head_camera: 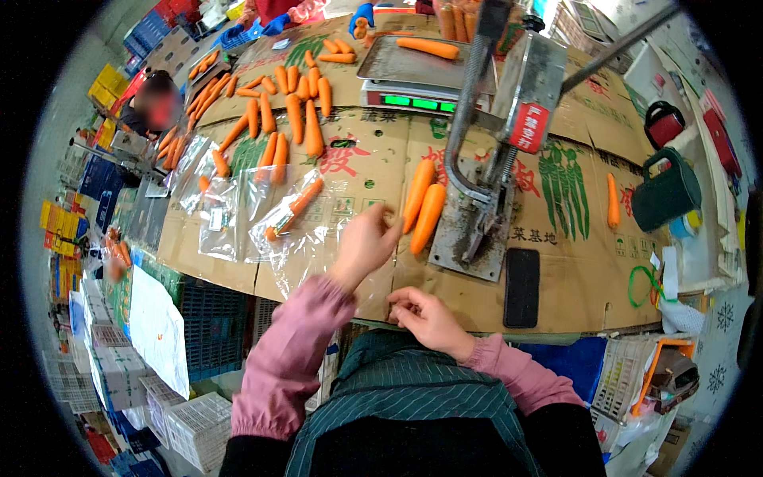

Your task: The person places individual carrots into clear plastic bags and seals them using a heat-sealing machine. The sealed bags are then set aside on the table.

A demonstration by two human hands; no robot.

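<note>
My left hand (368, 241) is over the cardboard-covered table, its fingers bent beside two carrots (428, 216) that lie side by side left of a metal bag-sealing device (477, 238). Whether it holds the thin clear plastic below it cannot be told. Nearer the table's front edge is my right hand (426, 316), fingers curled, close to the film's edge; its grip is unclear. To the left lies a clear plastic bag (286, 223) with a carrot in it, next to another clear bag (217, 232) bearing a label. Many loose carrots (313, 128) are spread farther back.
A black phone (521, 288) lies right of the device's base. Behind stands a digital scale (417, 98) with a carrot (428, 47) on its tray. A dark green jug (666, 189) and a single carrot (613, 201) are at right. Another person (156, 101) is at far left; blue-gloved hands show across the table.
</note>
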